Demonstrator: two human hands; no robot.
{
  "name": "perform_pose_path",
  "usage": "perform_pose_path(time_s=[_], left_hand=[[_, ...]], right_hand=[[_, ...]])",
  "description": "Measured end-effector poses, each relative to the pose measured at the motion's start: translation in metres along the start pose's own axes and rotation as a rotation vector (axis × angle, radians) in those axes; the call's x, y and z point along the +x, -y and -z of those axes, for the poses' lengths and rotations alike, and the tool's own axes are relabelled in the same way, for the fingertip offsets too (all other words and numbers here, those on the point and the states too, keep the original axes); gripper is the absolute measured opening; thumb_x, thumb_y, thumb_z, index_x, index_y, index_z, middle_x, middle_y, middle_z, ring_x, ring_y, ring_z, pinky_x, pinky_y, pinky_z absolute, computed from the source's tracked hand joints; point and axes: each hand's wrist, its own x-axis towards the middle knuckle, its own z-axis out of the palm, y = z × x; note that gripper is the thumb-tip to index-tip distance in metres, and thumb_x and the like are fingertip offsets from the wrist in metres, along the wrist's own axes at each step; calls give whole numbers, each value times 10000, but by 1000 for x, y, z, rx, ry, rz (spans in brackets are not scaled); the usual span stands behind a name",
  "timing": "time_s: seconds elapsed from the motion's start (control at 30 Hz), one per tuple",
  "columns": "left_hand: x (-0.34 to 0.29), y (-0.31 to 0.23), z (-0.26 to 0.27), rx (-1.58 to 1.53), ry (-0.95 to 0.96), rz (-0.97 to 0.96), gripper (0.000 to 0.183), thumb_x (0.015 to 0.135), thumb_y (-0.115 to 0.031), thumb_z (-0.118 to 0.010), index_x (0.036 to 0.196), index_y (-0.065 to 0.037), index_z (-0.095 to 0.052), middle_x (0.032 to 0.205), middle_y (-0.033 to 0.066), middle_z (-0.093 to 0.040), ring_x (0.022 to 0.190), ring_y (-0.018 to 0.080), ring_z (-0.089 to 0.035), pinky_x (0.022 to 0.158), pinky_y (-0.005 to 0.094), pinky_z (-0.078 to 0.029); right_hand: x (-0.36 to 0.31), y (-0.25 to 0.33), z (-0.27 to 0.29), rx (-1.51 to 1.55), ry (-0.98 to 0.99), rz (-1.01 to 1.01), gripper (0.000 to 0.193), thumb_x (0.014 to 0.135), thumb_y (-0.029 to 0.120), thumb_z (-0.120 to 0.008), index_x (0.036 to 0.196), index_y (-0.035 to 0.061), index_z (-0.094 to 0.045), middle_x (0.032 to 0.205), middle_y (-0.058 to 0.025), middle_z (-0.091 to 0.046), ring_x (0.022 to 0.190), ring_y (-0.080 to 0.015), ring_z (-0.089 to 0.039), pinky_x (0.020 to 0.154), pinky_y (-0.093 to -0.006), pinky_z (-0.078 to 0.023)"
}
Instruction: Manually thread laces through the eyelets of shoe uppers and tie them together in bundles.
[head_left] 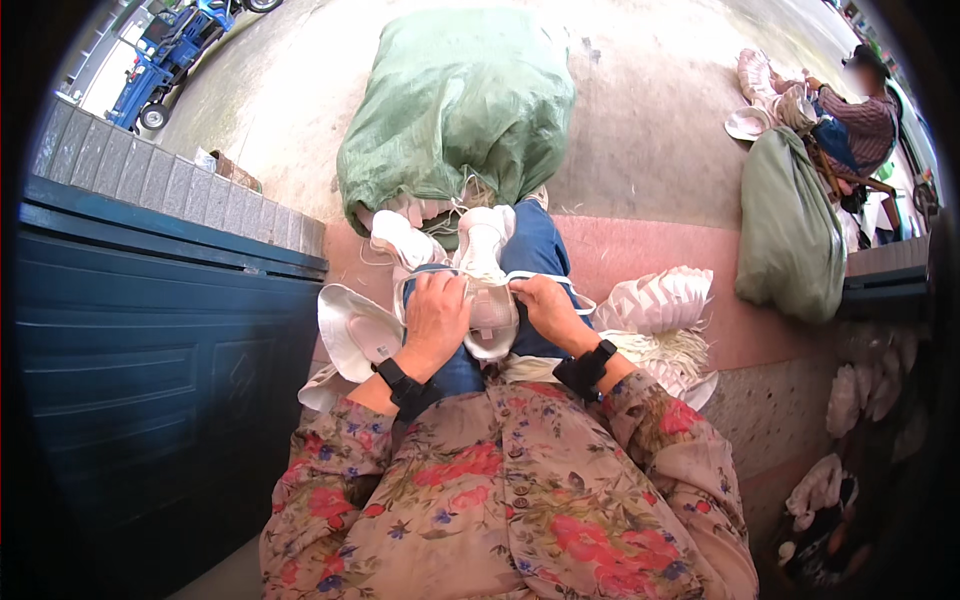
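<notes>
A white shoe (485, 240) lies across my lap, its toe pointing away and its opening toward me. My left hand (438, 315) is closed at the left side of the shoe, with white lace by its fingertips. At the right side, my right hand (548, 308) pinches a white shoelace (525, 274) between thumb and finger, and a loop of lace hangs past the knuckles. Just left of this shoe, another white shoe (403, 238) rests by the sack, loose lace beside it.
A large green sack (460, 105) stands ahead, shoes showing at its mouth. White shoe pieces (355, 330) lie at my left; stacked uppers (658, 298) and a bundle of laces (668, 358) at my right. A blue door (150, 370) borders the left. Another person sits far right beside a green sack (788, 225).
</notes>
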Motion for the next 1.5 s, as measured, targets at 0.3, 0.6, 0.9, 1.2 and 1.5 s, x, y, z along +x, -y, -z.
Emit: perform_pose_path(time_s=[0.3, 0.6, 0.9, 1.2, 1.5], left_hand=[[44, -8, -27, 82, 299, -178, 114, 677, -100, -625, 776, -50, -596, 785, 107, -543, 828, 289, -492, 710, 373, -415], [57, 3, -24, -333, 253, 74, 117, 733, -102, -601, 794, -3, -597, 654, 96, -582, 638, 203, -551, 596, 310, -443], [68, 2, -28, -636, 395, 267, 171, 790, -75, -555, 934, 14, -578, 666, 32, -585, 613, 77, -532, 574, 218, -430], [69, 0, -40, -462, 437, 142, 139, 761, -101, -545, 837, -20, -628, 677, 86, -598, 628, 178, -567, 600, 286, -447], [63, 6, -45, -127, 408, -50, 151, 742, -112, -539, 812, -46, -656, 715, 143, -609, 630, 305, -581, 620, 351, -464]], right_hand=[[2, 8, -1, -260, -114, 5, 107, 743, 47, -531, 803, 49, -620, 742, -154, -552, 752, -325, -525, 654, -415, -419], [9, 3, 1, -254, -76, -54, 91, 747, 110, -549, 773, 60, -621, 752, -139, -546, 792, -313, -535, 675, -398, -429], [6, 15, 1, -370, -38, -17, 115, 722, 93, -537, 796, 38, -606, 773, -141, -555, 786, -308, -527, 670, -412, -433], [7, 7, -3, -168, -80, -62, 158, 699, 90, -540, 837, 28, -586, 744, -162, -556, 759, -334, -509, 701, -430, -410], [12, 1, -1, -71, -82, 267, 156, 687, 39, -510, 832, 49, -568, 762, -135, -530, 778, -304, -498, 669, -397, -408]])
